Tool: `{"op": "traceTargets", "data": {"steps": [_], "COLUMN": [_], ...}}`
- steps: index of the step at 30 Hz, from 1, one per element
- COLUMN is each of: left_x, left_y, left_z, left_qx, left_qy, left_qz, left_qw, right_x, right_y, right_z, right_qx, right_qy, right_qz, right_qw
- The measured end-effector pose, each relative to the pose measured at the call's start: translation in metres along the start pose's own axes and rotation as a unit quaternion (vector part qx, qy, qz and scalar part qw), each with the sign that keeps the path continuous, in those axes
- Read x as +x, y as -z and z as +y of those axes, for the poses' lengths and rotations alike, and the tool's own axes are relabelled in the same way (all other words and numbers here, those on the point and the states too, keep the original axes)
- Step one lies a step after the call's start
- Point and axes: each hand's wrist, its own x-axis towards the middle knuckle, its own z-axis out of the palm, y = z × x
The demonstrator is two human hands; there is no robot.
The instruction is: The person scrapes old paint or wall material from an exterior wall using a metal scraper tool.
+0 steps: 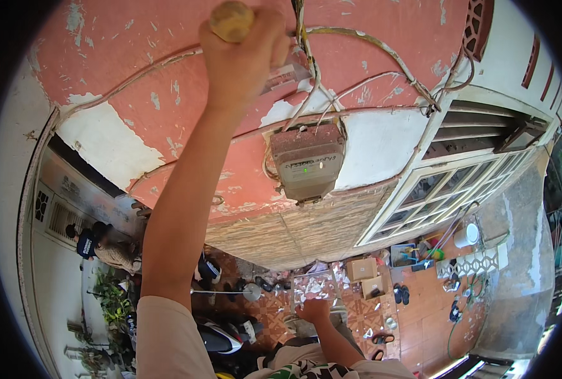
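My left hand (238,52) is raised high against a peeling pink wall (176,71). It grips a tool by its handle, whose round, yellowish end (232,21) faces me. Beside the fingers is a blurred flat piece (285,78), which looks like a scraper blade. Just below and to the right, an electricity meter (308,163) with a lit green light is fixed to the wall. Cables (311,61) run down to it past my hand. My right hand (314,310) hangs low in front of my body, fingers curled; whether it holds anything is unclear.
Paint flakes (311,286) litter the tiled floor far below. Cardboard boxes (362,270), a white bucket (465,236) and sandals (401,293) are there. A motorcycle (221,336) stands below left. Two people (101,244) are at the left. A window (432,189) is at the right.
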Motion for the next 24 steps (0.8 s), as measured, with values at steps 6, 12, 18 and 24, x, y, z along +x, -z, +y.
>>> {"op": "traceTargets", "data": {"steps": [6,12,18,24], "left_x": [-0.008,-0.011,-0.017,-0.001], "left_y": [-0.003,-0.008,0.005,0.012], "left_z": [-0.013,-0.002,-0.022,0.010], "left_qx": [-0.073,0.023,0.009,0.000], "left_qy": [0.026,0.013,-0.015,0.041], "left_qz": [0.020,0.003,-0.021,-0.047], "left_qw": [0.997,1.000,1.000,0.998], "right_x": [-0.003,-0.002,-0.002,-0.001], "right_y": [0.006,0.002,0.004,-0.002], "right_z": [-0.003,0.000,-0.004,0.000], "right_qx": [-0.014,-0.018,-0.016,-0.024], "right_qy": [-0.010,0.007,0.004,0.006], "right_qz": [-0.024,-0.008,-0.012,0.006], "right_qw": [1.000,1.000,1.000,1.000]}}
